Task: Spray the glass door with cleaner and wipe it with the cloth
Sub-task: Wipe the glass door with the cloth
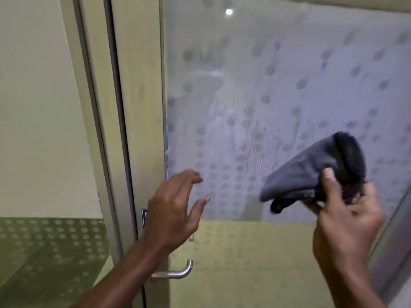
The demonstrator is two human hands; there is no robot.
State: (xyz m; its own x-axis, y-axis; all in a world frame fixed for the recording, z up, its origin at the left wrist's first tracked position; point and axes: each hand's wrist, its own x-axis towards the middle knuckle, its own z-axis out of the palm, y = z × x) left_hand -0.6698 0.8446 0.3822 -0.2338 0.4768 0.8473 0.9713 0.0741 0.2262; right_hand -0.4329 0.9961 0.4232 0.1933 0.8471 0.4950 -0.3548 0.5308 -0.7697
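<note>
The glass door (278,90) fills the middle and right, its pane patterned with frosted dots and streaked with wet runs of cleaner. My right hand (342,221) holds a bunched dark grey cloth (311,174) at the lower right, a little in front of the glass. My left hand (175,207) hovers open with fingers spread near the door's left edge, holding nothing. No spray bottle is in view.
A beige door frame (138,107) runs down the left of the pane, with a metal lever handle (178,272) low down. A second dotted glass panel (51,245) sits at the lower left beside a plain wall (33,107).
</note>
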